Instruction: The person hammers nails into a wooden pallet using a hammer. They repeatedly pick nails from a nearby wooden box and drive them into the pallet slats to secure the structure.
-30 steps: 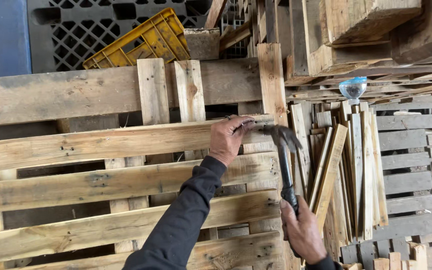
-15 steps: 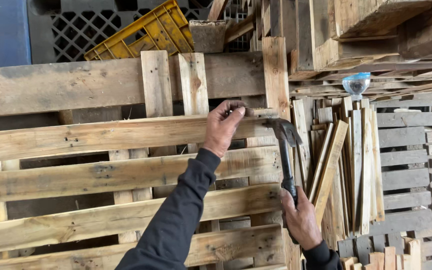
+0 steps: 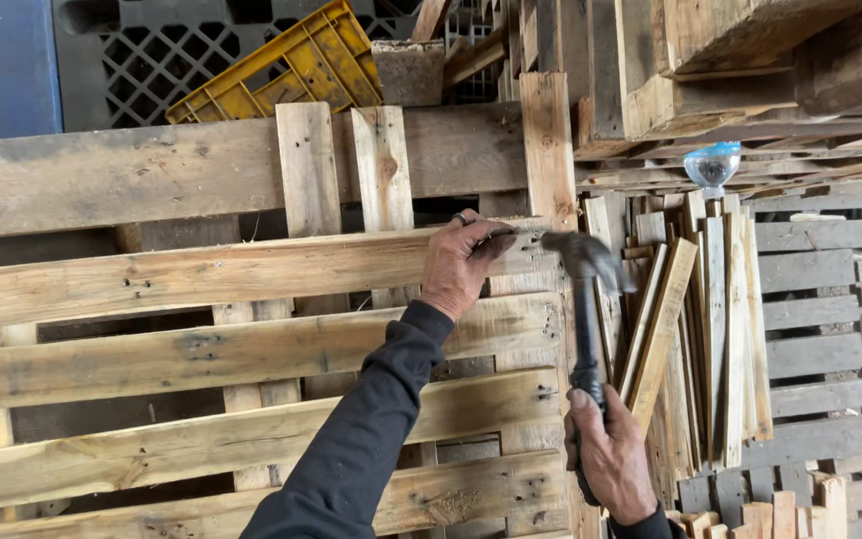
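A wooden pallet (image 3: 202, 339) stands upright before me, its slats running left to right. My left hand (image 3: 463, 262), in a dark sleeve, pinches a nail (image 3: 507, 234) against the right end of the top slat (image 3: 231, 269). A ring shows on one finger. My right hand (image 3: 609, 457) grips the black handle of a claw hammer (image 3: 585, 299). The hammer head sits right beside the nail, at the fingertips of my left hand.
A bundle of loose boards (image 3: 695, 299) leans upright to the right of the pallet. Grey pallets (image 3: 830, 329) are stacked further right. A yellow plastic crate (image 3: 281, 70) and black plastic pallets (image 3: 162, 50) lie behind. A clear plastic bottle (image 3: 712, 165) sits among stacked timber.
The hammer head has swung in closer to the nail under my left fingers. Both hands keep their hold, and the view has shifted slightly.
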`<state>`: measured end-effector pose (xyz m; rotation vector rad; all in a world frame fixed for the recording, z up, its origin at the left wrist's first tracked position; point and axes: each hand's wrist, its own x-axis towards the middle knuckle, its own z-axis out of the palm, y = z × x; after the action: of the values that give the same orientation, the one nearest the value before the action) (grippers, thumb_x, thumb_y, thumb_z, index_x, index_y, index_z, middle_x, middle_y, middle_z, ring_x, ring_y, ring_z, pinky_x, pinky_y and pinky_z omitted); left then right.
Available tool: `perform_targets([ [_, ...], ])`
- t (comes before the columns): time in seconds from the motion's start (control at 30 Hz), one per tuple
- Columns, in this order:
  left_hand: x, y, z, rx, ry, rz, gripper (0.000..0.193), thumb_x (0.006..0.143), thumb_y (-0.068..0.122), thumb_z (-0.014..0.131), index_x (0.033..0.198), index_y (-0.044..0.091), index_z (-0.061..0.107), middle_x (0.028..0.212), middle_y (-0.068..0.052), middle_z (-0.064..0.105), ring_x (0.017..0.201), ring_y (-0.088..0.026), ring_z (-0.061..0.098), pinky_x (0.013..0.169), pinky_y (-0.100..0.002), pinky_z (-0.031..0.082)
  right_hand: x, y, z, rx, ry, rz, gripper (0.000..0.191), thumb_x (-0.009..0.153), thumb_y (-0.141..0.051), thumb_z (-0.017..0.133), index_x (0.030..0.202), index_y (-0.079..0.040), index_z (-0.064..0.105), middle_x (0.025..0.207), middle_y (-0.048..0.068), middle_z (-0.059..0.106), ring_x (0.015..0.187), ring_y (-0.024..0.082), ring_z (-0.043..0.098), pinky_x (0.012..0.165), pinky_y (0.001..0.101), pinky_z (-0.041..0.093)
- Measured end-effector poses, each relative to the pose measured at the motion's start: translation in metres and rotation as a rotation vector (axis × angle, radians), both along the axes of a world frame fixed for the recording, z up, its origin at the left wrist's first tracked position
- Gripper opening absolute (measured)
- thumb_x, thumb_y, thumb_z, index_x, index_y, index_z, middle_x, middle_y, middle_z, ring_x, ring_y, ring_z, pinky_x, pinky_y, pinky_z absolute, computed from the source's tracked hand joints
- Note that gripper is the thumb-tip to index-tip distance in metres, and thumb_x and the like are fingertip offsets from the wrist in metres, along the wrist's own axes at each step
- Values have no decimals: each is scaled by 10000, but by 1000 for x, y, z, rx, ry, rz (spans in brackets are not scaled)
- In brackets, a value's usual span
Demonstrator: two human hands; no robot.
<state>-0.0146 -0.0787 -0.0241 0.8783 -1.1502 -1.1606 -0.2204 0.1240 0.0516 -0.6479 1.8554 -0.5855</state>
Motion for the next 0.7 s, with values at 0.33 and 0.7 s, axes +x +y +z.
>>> perform_targets([
  [0.33, 9, 6, 0, 20, -613, -1, 161, 921, 179, 758, 1061, 111, 798, 872, -77, 771, 666, -174, 703, 599, -310, 585, 13, -17, 19, -81, 148, 276, 448, 979, -425, 578, 1091, 9, 584, 691, 74, 551, 560, 168, 543, 482, 323, 497],
  [0.7, 29, 37, 5, 33, -365, 535, 226, 1051, 234, 650, 1200, 92, 743, 918, -39, 755, 786, -127, 717, 644, -298, 605, 7, -50, 84, -1155, -426, 373, 484, 1011, -449, 644, 1218, -17, 571, 821, 78, 609, 665, 141, 610, 553, 303, 542],
])
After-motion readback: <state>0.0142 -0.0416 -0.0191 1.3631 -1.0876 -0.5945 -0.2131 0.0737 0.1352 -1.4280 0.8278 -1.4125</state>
